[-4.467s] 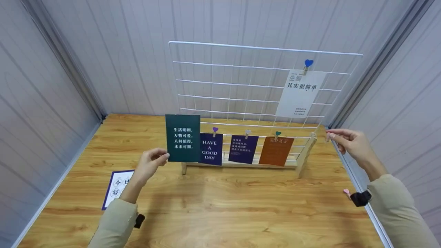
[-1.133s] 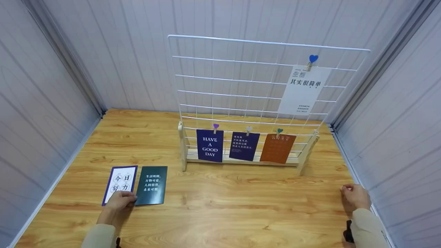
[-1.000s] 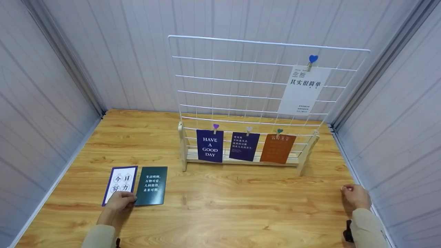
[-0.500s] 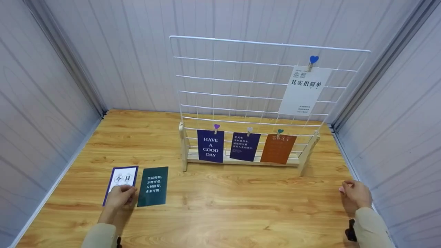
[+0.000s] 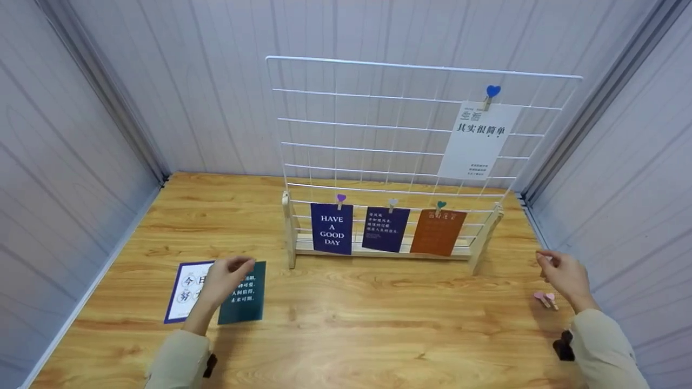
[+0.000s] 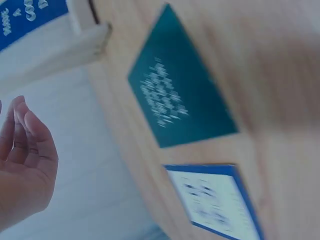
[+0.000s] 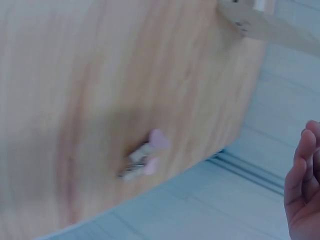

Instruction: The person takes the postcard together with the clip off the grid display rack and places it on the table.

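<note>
My left hand (image 5: 226,278) is raised above two cards, its fingers loosely bent and nothing between them. Below it lie a dark green card (image 5: 241,310) with white writing and a white card (image 5: 178,308) bordered in purple; the hand and wrist cover part of each in the head view. On the right, my right hand (image 5: 565,274) hovers with relaxed fingers and holds nothing. Just under it are two pink heart clothespins (image 7: 143,150), side by side on the wooden table (image 5: 378,324). In the left wrist view both cards lie flat, and the left hand (image 6: 30,160) shows bare.
A white wire grid rack (image 5: 378,129) stands on wooden feet at the back. Clothespins hold a purple card (image 5: 331,243), a second purple card (image 5: 385,243), an orange card (image 5: 437,237) and, higher up, a white card (image 5: 470,151). Panelled walls (image 5: 65,135) enclose the table.
The green card went from my left hand at the rack down onto the table beside the white card. Two pink clothespins now lie together. Both hands have since lifted and moved forward.
</note>
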Action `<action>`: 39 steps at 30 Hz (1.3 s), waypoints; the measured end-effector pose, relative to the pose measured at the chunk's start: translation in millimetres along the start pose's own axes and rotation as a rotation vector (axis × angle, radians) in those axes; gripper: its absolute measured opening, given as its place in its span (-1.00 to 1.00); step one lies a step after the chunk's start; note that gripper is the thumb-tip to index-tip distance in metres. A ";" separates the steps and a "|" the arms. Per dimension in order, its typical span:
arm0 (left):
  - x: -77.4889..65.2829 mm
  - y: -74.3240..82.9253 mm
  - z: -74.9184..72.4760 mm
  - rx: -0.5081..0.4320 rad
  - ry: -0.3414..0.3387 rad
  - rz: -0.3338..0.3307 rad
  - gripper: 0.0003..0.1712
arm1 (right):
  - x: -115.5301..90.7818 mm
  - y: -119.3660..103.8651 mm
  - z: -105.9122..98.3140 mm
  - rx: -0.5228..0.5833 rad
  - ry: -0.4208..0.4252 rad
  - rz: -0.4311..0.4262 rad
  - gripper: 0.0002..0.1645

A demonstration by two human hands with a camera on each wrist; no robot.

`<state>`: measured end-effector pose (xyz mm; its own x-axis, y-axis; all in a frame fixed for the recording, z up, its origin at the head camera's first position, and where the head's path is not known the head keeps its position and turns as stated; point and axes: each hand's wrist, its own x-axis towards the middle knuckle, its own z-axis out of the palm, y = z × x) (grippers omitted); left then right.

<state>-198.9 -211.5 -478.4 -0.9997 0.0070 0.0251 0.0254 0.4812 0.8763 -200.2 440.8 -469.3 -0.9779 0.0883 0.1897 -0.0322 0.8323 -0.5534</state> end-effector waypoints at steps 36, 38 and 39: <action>27.1 132.1 88.3 0.005 -0.157 0.578 -0.81 | 39.7 -112.8 -29.4 0.172 0.152 -0.311 -0.69; 29.2 138.2 93.3 0.013 -0.165 0.588 -0.79 | 42.0 -117.1 -30.0 0.173 0.159 -0.315 -0.68; 30.5 141.1 95.7 0.011 -0.171 0.590 -0.78 | 43.2 -119.3 -30.3 0.172 0.161 -0.318 -0.68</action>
<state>-226.4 -59.5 -400.1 -0.8036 0.4155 0.4262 0.5760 0.3624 0.7327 -232.2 361.9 -370.5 -0.8692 -0.0628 0.4905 -0.3755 0.7292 -0.5721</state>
